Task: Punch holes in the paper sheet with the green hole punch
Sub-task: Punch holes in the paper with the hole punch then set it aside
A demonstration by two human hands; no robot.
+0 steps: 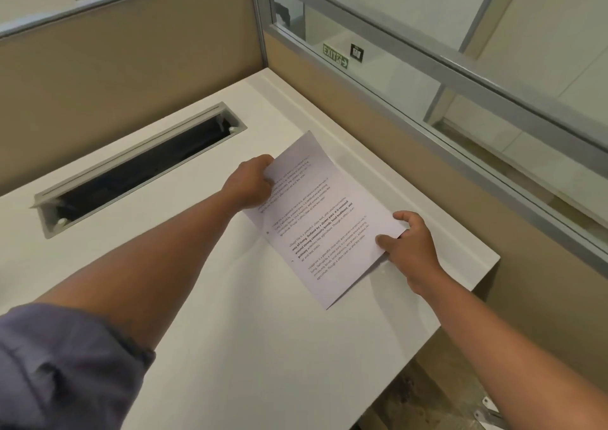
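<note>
A white paper sheet (324,222) with printed text hangs just above the white desk (230,298), tilted and slightly curved. My left hand (251,182) grips its far left edge with closed fingers. My right hand (409,248) pinches its near right corner between thumb and fingers. Two small punched holes show along the sheet's left edge. No green hole punch is in view.
An open grey cable tray (138,169) with a dark slot is set into the desk at the back left. Beige partition panels (131,61) and a glass screen (460,77) wall the desk behind and at the right. The desk's right edge (460,301) drops to the floor.
</note>
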